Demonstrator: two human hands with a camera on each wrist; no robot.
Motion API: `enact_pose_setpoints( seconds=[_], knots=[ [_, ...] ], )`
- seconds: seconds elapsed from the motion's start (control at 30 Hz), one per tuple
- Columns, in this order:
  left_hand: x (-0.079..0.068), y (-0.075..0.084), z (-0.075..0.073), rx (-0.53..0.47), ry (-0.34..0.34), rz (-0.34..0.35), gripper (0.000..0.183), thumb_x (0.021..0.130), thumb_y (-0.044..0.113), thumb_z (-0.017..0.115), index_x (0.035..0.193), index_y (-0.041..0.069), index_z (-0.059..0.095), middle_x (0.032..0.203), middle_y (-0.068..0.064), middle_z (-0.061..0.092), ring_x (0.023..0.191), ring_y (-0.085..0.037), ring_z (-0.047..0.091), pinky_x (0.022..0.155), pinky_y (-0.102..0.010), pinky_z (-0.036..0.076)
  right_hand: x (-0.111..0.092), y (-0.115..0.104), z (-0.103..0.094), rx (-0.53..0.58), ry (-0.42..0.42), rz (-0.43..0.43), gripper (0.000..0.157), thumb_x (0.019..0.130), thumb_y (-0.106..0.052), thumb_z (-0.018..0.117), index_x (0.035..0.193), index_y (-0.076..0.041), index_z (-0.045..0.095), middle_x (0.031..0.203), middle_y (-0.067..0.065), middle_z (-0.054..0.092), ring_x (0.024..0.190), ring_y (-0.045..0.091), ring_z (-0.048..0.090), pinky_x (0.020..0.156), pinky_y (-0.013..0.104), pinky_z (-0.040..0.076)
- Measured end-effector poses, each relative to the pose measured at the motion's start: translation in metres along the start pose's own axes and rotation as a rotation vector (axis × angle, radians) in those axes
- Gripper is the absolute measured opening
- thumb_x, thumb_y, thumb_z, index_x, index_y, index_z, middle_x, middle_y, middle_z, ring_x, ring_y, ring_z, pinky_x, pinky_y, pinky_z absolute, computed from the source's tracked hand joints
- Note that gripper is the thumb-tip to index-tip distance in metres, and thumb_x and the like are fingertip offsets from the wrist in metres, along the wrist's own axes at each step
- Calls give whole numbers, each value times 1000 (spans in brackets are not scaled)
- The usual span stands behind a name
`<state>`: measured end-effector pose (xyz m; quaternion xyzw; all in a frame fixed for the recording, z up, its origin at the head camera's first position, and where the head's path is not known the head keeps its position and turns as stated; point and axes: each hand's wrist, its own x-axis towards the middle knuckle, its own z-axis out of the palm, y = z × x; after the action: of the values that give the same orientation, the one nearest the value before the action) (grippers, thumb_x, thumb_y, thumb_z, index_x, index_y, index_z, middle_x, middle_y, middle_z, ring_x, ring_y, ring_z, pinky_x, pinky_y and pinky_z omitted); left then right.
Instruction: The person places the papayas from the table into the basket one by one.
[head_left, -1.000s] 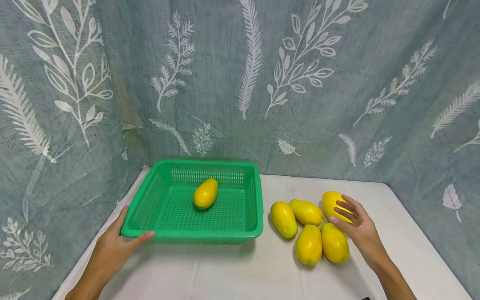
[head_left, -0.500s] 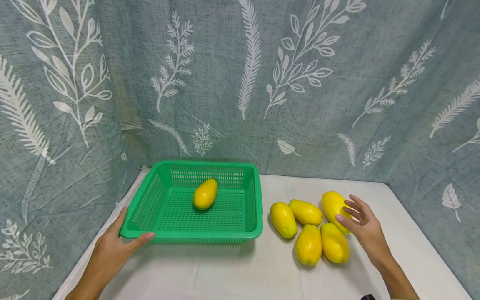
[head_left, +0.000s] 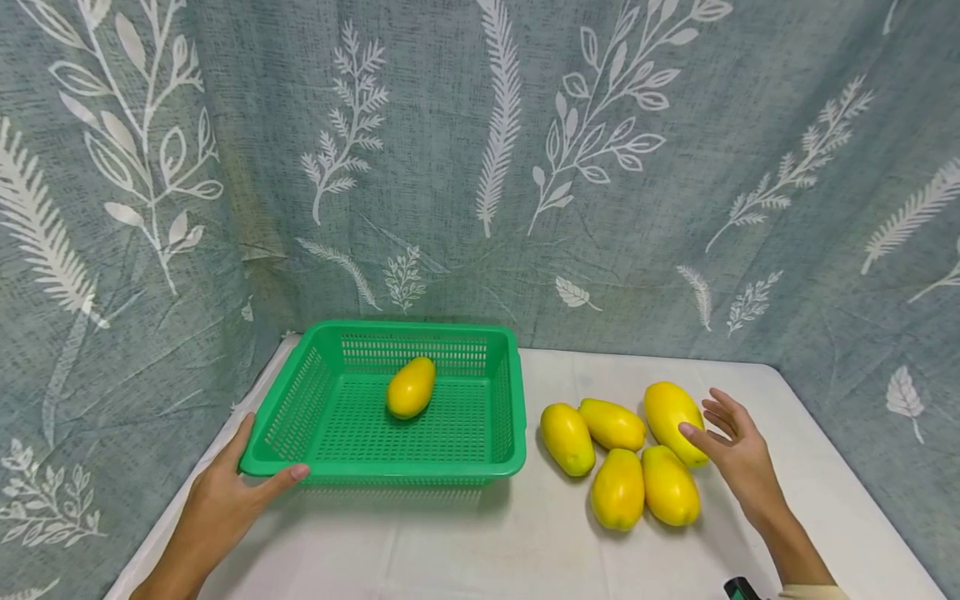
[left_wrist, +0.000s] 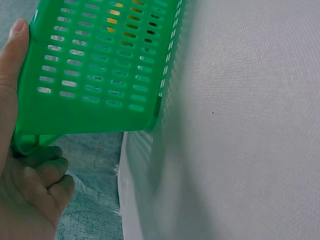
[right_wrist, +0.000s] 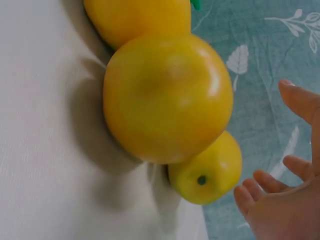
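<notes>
A green plastic basket (head_left: 405,468) with slotted walls stands at the left of the table, one yellow mango (head_left: 411,388) lying inside. My left hand (head_left: 221,496) grips its near left corner; the left wrist view shows the thumb along the basket wall (left_wrist: 95,112) and fingers curled below the rim. Several more yellow mangoes cluster to the right of the basket. My right hand (head_left: 742,462) hovers beside the farthest-right mango (head_left: 672,421), fingers loosely spread and holding nothing. In the right wrist view, a near mango (right_wrist: 167,100) partly covers another mango (right_wrist: 207,172), close to my fingertips.
A white cloth (head_left: 420,550) covers the table. Grey-green curtains (head_left: 450,208) with white leaf prints rise behind it and along both sides. A small dark object (head_left: 738,587) shows at the bottom edge by my right forearm.
My right hand has drawn back a little to the right, uncovering more of the farthest-right mango, which sits slightly nearer. My left hand and the basket keep their place.
</notes>
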<state>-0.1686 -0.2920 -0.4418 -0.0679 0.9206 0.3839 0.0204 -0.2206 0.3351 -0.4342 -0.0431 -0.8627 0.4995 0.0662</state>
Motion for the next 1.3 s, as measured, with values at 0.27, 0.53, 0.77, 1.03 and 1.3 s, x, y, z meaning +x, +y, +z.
enact_pose_setpoints(
  seconds=[0.27, 0.53, 0.77, 1.03, 1.3],
  knots=[
    [0, -1, 0, -4, 5, 0, 117, 101, 58, 68, 168, 9, -14, 169, -40, 7, 150, -67, 17, 109, -81, 29, 8, 6, 2, -37, -20, 68, 101, 101, -44, 74, 172, -9, 10, 170, 29, 27, 155, 48, 29, 123, 61, 32],
    [1, -1, -1, 5, -3, -15, 118, 100, 60, 67, 168, 10, -15, 169, -41, 6, 149, -68, 17, 108, -82, 30, 18, 10, 4, -79, -101, 152, 112, 99, -53, 73, 171, -7, 1, 171, 33, 18, 157, 52, 21, 125, 66, 27],
    [2, 0, -1, 7, 7, -6, 120, 99, 60, 69, 168, 11, -15, 169, -40, 6, 150, -66, 17, 110, -81, 29, 23, 13, 3, -121, -134, 240, 116, 98, -59, 71, 171, -6, -3, 172, 34, 11, 157, 54, 18, 124, 70, 26],
    [2, -1, 0, 12, 16, 6, 120, 98, 59, 71, 169, 9, -13, 169, -40, 9, 150, -66, 18, 110, -80, 29, 25, 18, 5, -151, -153, 283, 117, 98, -60, 70, 170, -3, -2, 170, 38, 10, 155, 58, 19, 123, 70, 28],
    [1, -1, 0, 17, 18, 5, 119, 99, 59, 69, 169, 9, -12, 169, -40, 9, 150, -66, 19, 109, -80, 30, 25, 19, 8, -148, -157, 283, 114, 99, -57, 70, 170, -1, 0, 168, 40, 13, 154, 59, 21, 122, 70, 28]
  ],
)
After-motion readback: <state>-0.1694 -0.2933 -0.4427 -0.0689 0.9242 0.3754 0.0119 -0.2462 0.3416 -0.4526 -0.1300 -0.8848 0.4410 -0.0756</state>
